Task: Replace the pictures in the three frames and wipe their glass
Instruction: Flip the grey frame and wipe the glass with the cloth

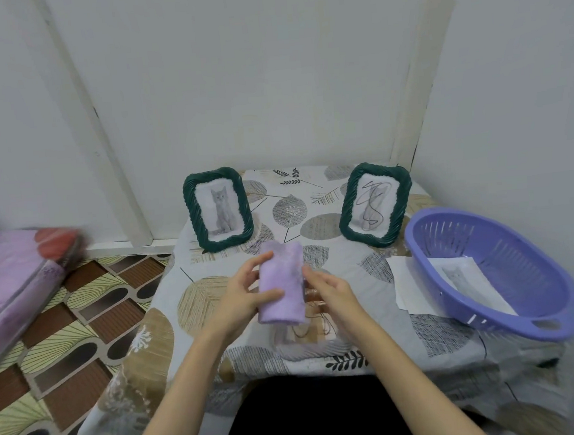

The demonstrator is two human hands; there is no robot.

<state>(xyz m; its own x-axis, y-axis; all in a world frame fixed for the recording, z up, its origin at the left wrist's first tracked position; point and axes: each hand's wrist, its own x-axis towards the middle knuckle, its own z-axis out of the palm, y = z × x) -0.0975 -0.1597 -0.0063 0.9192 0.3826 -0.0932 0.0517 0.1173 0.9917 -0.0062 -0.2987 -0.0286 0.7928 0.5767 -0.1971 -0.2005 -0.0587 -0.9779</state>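
Two green rope-edged frames stand at the back of the table: the left frame point(218, 209) shows a grey cat and the right frame point(375, 204) shows a black scribble. My left hand point(240, 298) grips a folded purple cloth point(281, 283) above the table's middle, thumb across its front. My right hand point(331, 291) is at the cloth's right edge, and its fingers go behind a blurred see-through glass pane point(305, 332) that sticks out below the cloth. A cat picture point(462, 277) lies in the purple basket point(544, 313).
The basket sits at the table's right edge on white paper sheets point(408, 285). A leaf-patterned cloth point(331, 229) covers the table. A pink mattress point(12, 283) lies on the patterned floor to the left. White walls close in behind and to the right.
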